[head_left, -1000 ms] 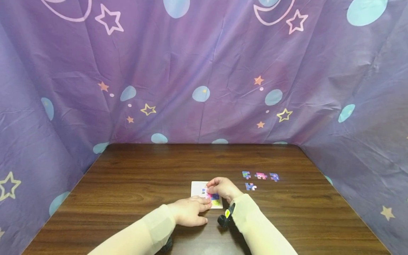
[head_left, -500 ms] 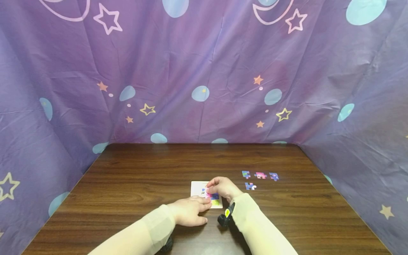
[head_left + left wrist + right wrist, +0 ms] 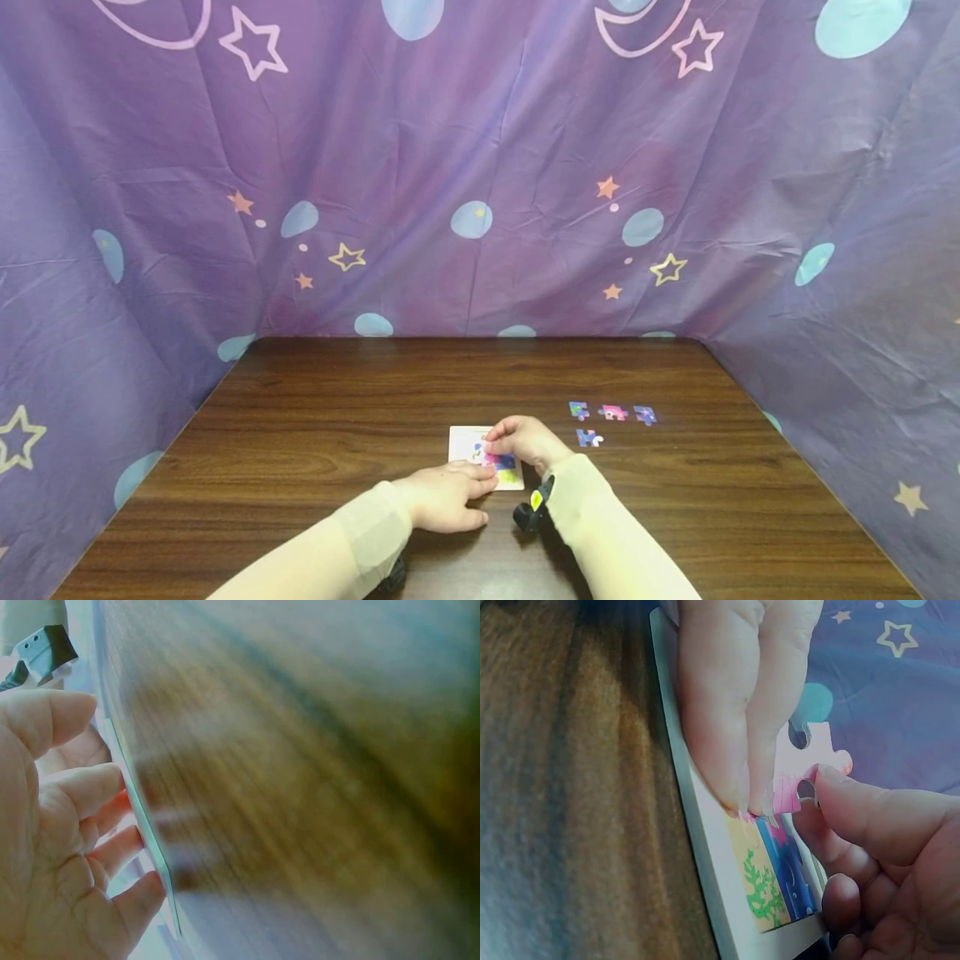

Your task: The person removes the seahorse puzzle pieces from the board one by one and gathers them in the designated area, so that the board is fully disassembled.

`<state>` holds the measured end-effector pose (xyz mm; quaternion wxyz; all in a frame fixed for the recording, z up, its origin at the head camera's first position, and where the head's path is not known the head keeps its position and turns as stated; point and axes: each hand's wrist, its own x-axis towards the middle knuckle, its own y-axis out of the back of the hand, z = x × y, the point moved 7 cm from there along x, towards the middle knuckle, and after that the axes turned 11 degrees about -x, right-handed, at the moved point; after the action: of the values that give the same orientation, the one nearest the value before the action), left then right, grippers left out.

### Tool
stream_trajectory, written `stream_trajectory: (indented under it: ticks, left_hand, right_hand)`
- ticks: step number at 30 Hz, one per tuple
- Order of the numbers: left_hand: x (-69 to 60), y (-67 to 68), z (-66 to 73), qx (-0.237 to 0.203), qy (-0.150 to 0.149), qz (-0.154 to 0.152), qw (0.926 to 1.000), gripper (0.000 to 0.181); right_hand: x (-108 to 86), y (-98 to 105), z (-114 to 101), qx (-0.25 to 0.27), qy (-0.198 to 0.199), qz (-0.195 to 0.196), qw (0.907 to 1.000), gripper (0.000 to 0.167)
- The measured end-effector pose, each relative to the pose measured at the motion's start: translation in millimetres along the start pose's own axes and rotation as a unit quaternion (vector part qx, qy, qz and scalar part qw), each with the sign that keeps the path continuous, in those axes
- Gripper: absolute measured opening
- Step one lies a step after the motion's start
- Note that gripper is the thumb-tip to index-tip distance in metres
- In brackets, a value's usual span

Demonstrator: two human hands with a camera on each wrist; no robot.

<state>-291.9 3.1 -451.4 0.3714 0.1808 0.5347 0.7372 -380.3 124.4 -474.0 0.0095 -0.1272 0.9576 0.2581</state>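
Observation:
A pink jigsaw piece (image 3: 815, 750) stands tilted over the puzzle, pinched between the thumb and fingers of my right hand (image 3: 528, 443). Its lower edge meets the pieces laid in the white puzzle tray (image 3: 460, 440). There, a yellow part with green seaweed (image 3: 763, 889) and a blue part (image 3: 793, 877) show in the right wrist view. My left hand (image 3: 447, 497) reaches in from the left, fingers extended, fingertips resting on the tray and its pieces. Those fingers cover part of the picture.
Several loose jigsaw pieces lie to the right of the tray: a green-and-blue one (image 3: 578, 411), a pink one (image 3: 613, 412), a blue one (image 3: 645, 415) and a blue-and-white one (image 3: 589, 438). A purple curtain (image 3: 480, 167) hangs around the brown wooden table (image 3: 337, 392).

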Motion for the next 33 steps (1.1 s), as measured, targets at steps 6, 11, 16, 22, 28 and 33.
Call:
stream_trajectory:
  ticks: [6,11,16,22,28,33]
  left_hand:
    - [-0.1,0.2,0.0,-0.005,0.0,-0.003,1.0,0.061]
    - [0.4,0.2,-0.8,-0.005,-0.001,-0.003,1.0,0.061]
    - [0.8,-0.4,-1.3,-0.003,-0.002,-0.002,1.0,0.06]
    - [0.7,0.3,-1.4,-0.002,0.001,0.0,1.0,0.06]
    - [0.9,0.7,-1.2,0.001,0.0,0.001,1.0,0.06]
    - [0.8,0.3,-1.3,-0.001,0.0,-0.002,1.0,0.06]
  right_hand:
    - [0.8,1.3,0.8,0.011,0.004,0.008,0.9999,0.014]
    - [3.1,1.8,2.9,0.023,0.007,0.01,0.9997,0.014]
    - [1.5,2.1,2.5,0.022,0.011,0.011,0.9996,0.014]
    - [1.5,2.7,2.4,0.018,0.002,0.016,0.9997,0.011]
    - [0.4,3.3,1.9,0.024,-0.006,0.019,0.9995,0.011]
    - [0.0,3.8,2.3,0.026,-0.006,0.023,0.9994,0.011]
